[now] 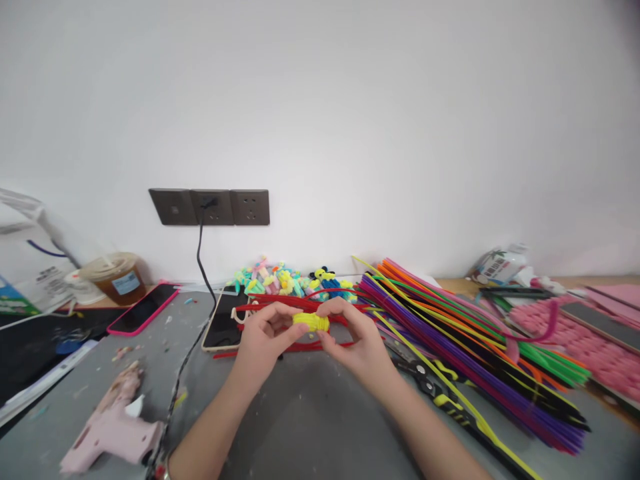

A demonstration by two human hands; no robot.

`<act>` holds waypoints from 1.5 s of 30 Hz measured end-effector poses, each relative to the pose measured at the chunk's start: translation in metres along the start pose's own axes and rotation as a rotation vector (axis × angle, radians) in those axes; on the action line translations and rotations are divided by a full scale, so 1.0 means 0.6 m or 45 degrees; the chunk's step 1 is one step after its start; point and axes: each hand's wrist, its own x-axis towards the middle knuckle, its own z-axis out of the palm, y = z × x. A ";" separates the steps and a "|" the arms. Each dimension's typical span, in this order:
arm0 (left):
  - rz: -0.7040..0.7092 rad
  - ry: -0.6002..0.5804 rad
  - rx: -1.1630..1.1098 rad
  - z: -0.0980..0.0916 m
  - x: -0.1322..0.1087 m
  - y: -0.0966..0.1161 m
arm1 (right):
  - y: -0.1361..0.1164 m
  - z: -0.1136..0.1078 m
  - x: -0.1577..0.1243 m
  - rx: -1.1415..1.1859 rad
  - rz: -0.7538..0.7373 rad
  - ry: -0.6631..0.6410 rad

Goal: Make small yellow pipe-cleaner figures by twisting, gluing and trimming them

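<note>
Between my two hands, above the grey work mat, is a small yellow coil of pipe cleaner [311, 323]. The fingers of my left hand [267, 333] pinch its left end. At its right end, the thumb and fingers of my right hand [353, 330] are closed on it. Red pipe cleaners [300, 347] lie just behind and under my hands. To the right is a big bundle of pipe cleaners [460, 340] in purple, black, yellow, orange and green. Black and yellow pliers [435, 387] lie beside my right forearm.
A pink glue gun [113, 427] lies at the front left, its cord running to the wall socket [211, 207]. Behind my hands are a phone [225, 323] and a pile of small colourful pieces [280, 280]. A pink-cased phone [143, 310] and a drink cup [115, 277] are left.
</note>
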 end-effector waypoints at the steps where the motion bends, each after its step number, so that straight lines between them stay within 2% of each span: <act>1: -0.004 -0.002 0.003 0.000 -0.001 0.001 | 0.000 -0.001 0.001 0.013 0.001 -0.004; 11: -0.015 -0.004 0.013 0.003 -0.001 0.003 | -0.003 -0.002 0.003 0.021 -0.001 -0.041; 23: -0.021 0.004 0.040 0.003 -0.003 0.004 | -0.007 -0.011 0.005 -0.104 -0.234 -0.068; 31: -0.019 0.002 0.058 0.003 -0.003 0.004 | -0.005 -0.014 0.003 -0.248 -0.318 -0.071; 45: -0.066 -0.002 -0.029 0.006 -0.003 0.009 | -0.007 -0.014 0.004 -0.187 -0.304 -0.042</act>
